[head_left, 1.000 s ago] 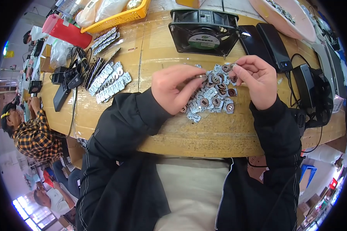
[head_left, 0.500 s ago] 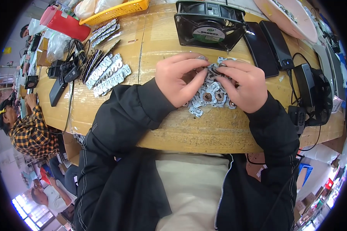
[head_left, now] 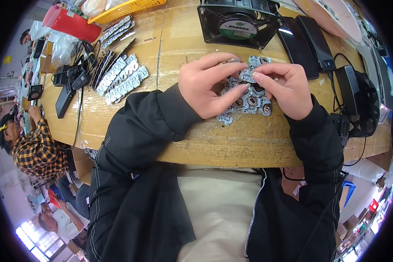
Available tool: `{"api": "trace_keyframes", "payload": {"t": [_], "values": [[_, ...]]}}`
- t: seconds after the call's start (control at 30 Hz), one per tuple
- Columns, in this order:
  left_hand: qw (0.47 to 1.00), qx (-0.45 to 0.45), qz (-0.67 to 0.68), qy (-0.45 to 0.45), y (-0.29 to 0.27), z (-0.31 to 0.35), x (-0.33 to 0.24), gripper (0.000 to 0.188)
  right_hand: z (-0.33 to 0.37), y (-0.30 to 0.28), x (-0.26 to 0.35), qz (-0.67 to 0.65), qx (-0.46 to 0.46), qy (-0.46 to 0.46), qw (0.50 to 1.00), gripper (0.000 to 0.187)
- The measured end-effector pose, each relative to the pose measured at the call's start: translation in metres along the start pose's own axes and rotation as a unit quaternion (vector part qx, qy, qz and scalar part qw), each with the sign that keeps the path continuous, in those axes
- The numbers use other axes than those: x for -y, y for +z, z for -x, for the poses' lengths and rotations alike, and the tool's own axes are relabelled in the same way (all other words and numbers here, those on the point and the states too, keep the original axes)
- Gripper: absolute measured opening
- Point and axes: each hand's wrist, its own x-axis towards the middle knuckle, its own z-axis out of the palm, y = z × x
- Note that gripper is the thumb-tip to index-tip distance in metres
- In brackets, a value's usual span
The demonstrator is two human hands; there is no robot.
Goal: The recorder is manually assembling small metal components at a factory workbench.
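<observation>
A heap of small pale circuit boards (head_left: 252, 103) with round brownish parts lies on the table in front of me. Over its left side, my left hand (head_left: 212, 83) is curved with thumb and forefinger apart, their tips close to a small circuit board (head_left: 247, 77). That board is pinched between the thumb and forefinger of my right hand (head_left: 288, 87), above the heap. My left palm and lower fingers are partly hidden. Further left lie strips of joined circuit boards (head_left: 126, 85), laid side by side, with several dark ones standing on edge.
Beyond the heap stands a black fan (head_left: 238, 28). Two dark phone-like devices (head_left: 299, 52) lie to its right, near a pink basin (head_left: 327, 17). Cables and adapters (head_left: 76, 78), a red tumbler (head_left: 72, 24) and a yellow basket (head_left: 126, 9) occupy the left. Other people sit far left.
My hands have drawn slightly apart, the right moving right. The left thumb and forefinger have spread, and a board now shows in the right fingertips. The view has shifted a little.
</observation>
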Motion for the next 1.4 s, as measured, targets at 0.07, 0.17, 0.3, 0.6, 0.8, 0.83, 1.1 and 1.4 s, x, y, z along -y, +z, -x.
{"api": "trace_keyframes", "payload": {"t": [0.07,0.17,0.3,0.6,0.8,0.83,1.1,1.4], "values": [[1.0,0.005,0.002,0.018,0.0,0.0,-0.001,0.033,0.001,-0.001,0.002,0.002,0.01,0.001,1.0,0.013],[1.0,0.011,0.018,0.009,0.001,0.0,0.001,0.035,0.001,-0.006,0.0,0.048,0.031,-0.023,0.998,0.012],[0.998,0.045,0.037,0.024,0.0,0.0,0.001,0.033,0.001,-0.009,0.0,0.08,0.069,-0.025,0.994,0.011],[0.996,0.067,0.061,0.024,0.002,0.001,0.007,0.027,0.003,-0.009,0.005,0.067,0.084,0.041,0.993,0.012],[0.998,0.035,0.038,0.042,0.002,-0.002,0.003,0.027,0.002,-0.009,-0.005,0.113,0.026,-0.04,0.992,0.011],[0.998,0.036,0.052,0.018,0.0,-0.002,0.0,0.027,0.002,-0.01,-0.006,0.114,0.027,-0.041,0.992,0.011],[0.971,-0.018,0.184,-0.152,0.006,0.005,-0.004,0.028,0.004,-0.007,-0.002,0.079,-0.035,-0.119,0.989,0.014],[0.989,0.06,0.102,-0.089,-0.007,0.003,-0.001,0.014,0.008,-0.003,0.002,0.163,0.008,-0.219,0.962,0.015]]}}
